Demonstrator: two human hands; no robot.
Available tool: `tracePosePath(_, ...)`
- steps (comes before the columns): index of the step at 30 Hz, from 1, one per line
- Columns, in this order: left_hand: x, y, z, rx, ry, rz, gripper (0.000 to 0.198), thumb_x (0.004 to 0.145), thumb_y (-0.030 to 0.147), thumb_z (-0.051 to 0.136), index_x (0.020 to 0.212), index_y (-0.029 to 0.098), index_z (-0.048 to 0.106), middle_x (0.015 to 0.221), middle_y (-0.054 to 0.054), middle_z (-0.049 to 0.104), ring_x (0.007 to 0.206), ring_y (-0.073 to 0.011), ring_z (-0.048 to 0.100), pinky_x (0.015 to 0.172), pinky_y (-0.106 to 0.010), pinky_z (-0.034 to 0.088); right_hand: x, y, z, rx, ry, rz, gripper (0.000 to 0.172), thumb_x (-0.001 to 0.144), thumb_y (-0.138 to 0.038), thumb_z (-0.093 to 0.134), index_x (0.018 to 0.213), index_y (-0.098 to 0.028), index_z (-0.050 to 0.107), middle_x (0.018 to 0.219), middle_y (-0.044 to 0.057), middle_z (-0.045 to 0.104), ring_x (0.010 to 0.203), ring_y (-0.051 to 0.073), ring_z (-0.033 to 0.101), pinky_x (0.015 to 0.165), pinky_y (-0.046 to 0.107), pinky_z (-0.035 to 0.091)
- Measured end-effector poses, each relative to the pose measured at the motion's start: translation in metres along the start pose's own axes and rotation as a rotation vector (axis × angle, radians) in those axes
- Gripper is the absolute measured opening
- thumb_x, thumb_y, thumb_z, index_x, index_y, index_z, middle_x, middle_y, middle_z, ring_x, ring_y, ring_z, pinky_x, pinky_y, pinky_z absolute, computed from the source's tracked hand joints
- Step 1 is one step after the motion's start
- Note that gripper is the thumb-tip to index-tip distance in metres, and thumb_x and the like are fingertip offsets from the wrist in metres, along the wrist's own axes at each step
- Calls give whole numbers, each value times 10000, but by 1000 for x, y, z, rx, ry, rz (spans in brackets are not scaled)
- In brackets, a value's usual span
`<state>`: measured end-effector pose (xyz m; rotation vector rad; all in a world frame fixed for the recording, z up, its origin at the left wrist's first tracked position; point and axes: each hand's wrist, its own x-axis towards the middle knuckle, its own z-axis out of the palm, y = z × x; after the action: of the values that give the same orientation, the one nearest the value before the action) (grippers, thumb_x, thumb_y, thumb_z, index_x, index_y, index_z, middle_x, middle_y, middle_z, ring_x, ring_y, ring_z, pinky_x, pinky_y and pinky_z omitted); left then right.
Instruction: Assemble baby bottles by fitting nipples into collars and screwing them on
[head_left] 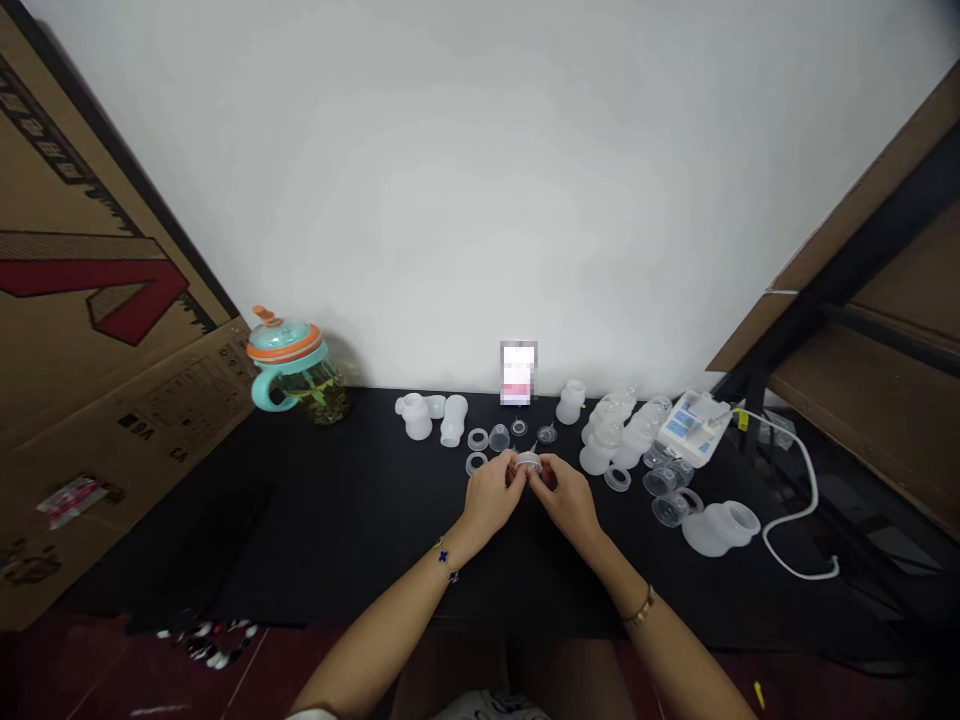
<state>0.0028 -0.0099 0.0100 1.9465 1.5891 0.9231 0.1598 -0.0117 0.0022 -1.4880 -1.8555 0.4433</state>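
Over the middle of the black table, my left hand [492, 494] and my right hand [567, 496] pinch a whitish bottle collar ring [529, 460] from both sides. A thin point sticks up from it; I cannot make out that part exactly. Left of my left hand lie two white rings [478, 439] and a clear cap [499, 437]. Just beyond my fingers are small clear round pieces with thin stems, one a disc [547, 434]. Right of my right hand, another ring [618, 478] lies beside several frosted baby bottles [598, 450] with clear tops.
White bottles [417, 418] stand back left, near a teal-lidded jug [300, 370]. A lit phone [518, 375] leans on the wall. At right are a white box [694, 430], clear cups [670, 509], a tilted bottle [721, 529] and a white cable [814, 480]. Cardboard [112, 300] borders the left.
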Motion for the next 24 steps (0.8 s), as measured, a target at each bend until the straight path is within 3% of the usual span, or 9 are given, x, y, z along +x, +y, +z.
tracePosePath(24, 0, -1, 1, -5, 0, -38, 203, 925, 359, 484, 796, 228, 570, 664, 22, 578, 611, -160, 542, 579, -255, 285, -1, -2, 0, -20, 15, -1, 214, 905, -406, 542, 882, -223, 649, 642, -40, 549, 570, 134, 521, 536, 253, 326)
